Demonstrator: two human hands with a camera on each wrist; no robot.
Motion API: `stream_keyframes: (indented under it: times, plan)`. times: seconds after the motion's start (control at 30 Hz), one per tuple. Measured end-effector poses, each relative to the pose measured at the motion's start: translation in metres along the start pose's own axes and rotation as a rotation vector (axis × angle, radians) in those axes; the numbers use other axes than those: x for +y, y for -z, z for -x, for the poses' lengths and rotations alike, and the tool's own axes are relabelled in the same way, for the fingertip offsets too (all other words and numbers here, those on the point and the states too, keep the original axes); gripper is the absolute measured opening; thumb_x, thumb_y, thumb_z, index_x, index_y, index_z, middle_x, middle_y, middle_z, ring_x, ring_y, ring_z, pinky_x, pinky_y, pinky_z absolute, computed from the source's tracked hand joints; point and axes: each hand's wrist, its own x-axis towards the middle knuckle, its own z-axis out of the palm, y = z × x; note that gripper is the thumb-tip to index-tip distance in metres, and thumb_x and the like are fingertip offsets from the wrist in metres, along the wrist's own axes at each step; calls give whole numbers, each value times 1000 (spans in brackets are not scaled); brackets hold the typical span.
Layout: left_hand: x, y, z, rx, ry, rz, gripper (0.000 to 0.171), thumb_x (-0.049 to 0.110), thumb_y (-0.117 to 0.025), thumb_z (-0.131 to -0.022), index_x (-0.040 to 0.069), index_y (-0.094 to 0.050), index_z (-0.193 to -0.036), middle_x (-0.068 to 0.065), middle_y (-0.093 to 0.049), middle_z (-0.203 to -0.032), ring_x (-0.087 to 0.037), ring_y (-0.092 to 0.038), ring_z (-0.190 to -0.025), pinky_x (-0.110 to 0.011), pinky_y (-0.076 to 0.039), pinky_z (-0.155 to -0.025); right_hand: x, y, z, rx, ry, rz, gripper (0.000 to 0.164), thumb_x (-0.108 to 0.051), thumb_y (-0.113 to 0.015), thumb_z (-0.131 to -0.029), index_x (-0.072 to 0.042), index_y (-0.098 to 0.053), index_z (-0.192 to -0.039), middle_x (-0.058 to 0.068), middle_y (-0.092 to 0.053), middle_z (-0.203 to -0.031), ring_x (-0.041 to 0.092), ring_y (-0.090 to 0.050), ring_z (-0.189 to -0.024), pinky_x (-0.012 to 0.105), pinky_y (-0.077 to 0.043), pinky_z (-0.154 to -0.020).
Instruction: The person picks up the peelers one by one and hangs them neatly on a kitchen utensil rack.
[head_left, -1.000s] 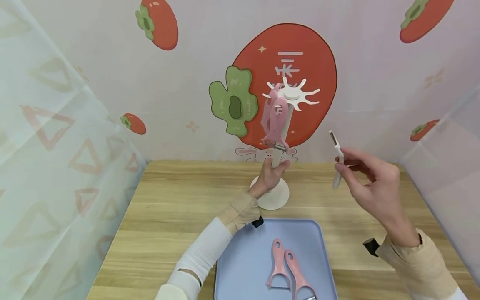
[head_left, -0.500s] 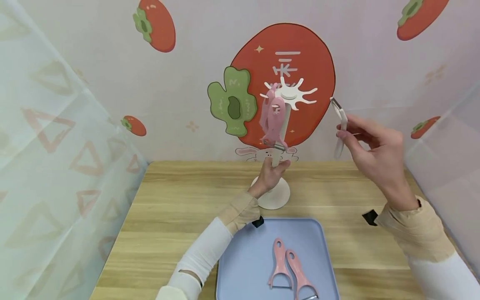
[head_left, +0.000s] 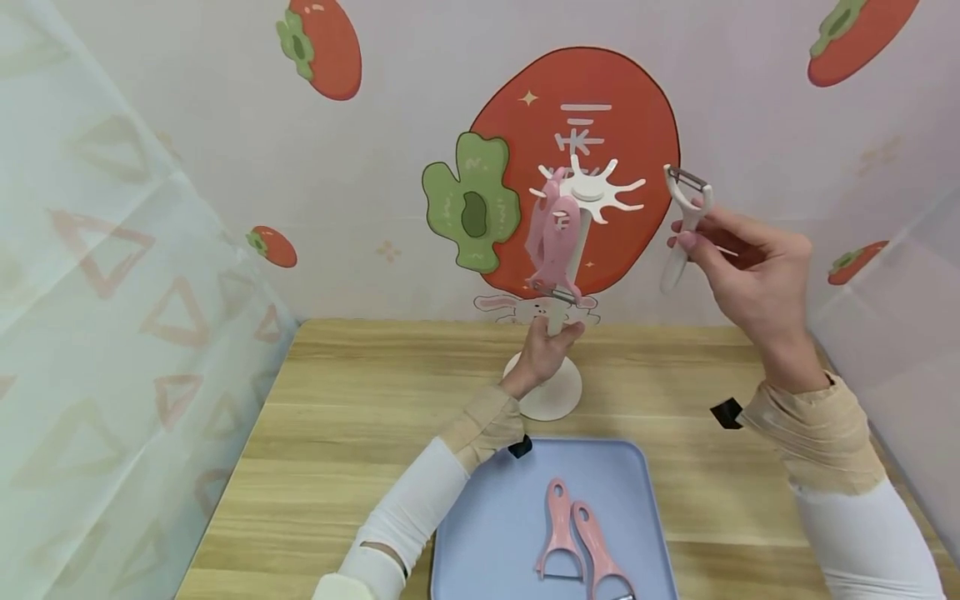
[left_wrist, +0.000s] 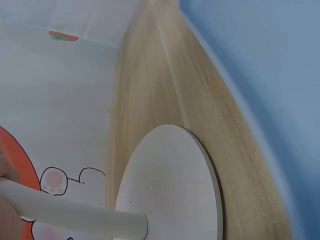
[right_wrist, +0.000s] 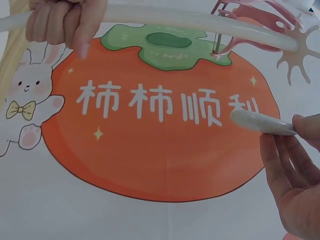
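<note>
My left hand (head_left: 543,350) grips the post of a white stand (head_left: 551,400), low above its round base; the left wrist view shows the post (left_wrist: 75,212) running into that disc. Pink peelers (head_left: 558,246) hang from hooks on the left side of the stand's hooked top (head_left: 588,192), while the hooks on its right side are bare. Off to the right, my right hand (head_left: 757,271) pinches a white peeler (head_left: 686,208) between thumb and fingers, blade end up. In the right wrist view the peeler's handle (right_wrist: 257,121) points left, toward the post.
A blue tray (head_left: 480,533) lies in front of the stand on the wooden table (head_left: 322,467), with two pink peelers (head_left: 558,533) in it. Behind the table rises a wall (head_left: 390,167) printed with persimmons. Printed sheets close in the left and right sides.
My right hand has risen with the white peeler, which has turned so its blade and forked head face the camera. The left hand stays on the post.
</note>
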Motion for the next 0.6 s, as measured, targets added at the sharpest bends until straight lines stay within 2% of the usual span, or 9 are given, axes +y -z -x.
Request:
stream_keyframes:
  times: [0.07,0.17,0.3,0.4,0.47,0.53,0.6]
  plan:
    - [1,-1,1,4,0,0,28,9,-59,-102,-1,-48,-79,4,-28,-52,-12,-26,-49,-27,-24,-50,-1,-3,-2,11,-8,-18,33,13,-75,-82,7,-77,-114,6,-80,-92,12,-77,-80,21,-59,-76]
    - [1,-2,3,5,4,15,21,9,-59,-102,1,-52,-84,3,-28,-52,-12,-26,-49,-28,-23,-50,-3,-7,-5,20,-30,-117,30,15,-73,-82,12,-75,-112,8,-79,-89,15,-77,-77,24,-59,-74]
    - [-1,-3,3,-1,20,24,26,6,-59,-101,-1,-47,-79,6,-30,-53,-11,-28,-49,-27,-25,-50,-8,-13,-9,31,-54,-192,29,15,-73,-81,15,-74,-110,9,-79,-88,14,-76,-75,24,-60,-72]
    - [-2,-3,2,-6,7,10,12,2,-58,-100,-7,-52,-94,7,-32,-54,-9,-31,-50,-26,-27,-51,-12,-17,-14,21,-66,-195,31,13,-74,-82,13,-74,-113,8,-79,-90,13,-76,-76,23,-60,-72]
    - [-1,-1,2,-12,-2,0,12,0,-57,-100,-9,-56,-107,8,-33,-53,-9,-31,-50,-26,-28,-51,-14,-20,-17,9,-84,-221,31,11,-74,-83,13,-74,-115,8,-79,-92,14,-75,-77,23,-60,-72]
    - [-1,0,2,-17,-4,-12,16,0,-57,-100,-9,-58,-113,8,-33,-53,-8,-31,-49,-26,-28,-50,-14,-23,-21,-7,-100,-222,32,9,-74,-84,12,-74,-116,8,-79,-95,15,-75,-78,23,-60,-72]
    - [0,1,2,-17,2,-22,14,1,-57,-101,-10,-60,-109,9,-33,-52,-7,-30,-48,-25,-27,-50,-12,-26,-23,-11,-114,-235,32,8,-75,-85,12,-74,-116,8,-79,-95,16,-74,-78,23,-60,-72]
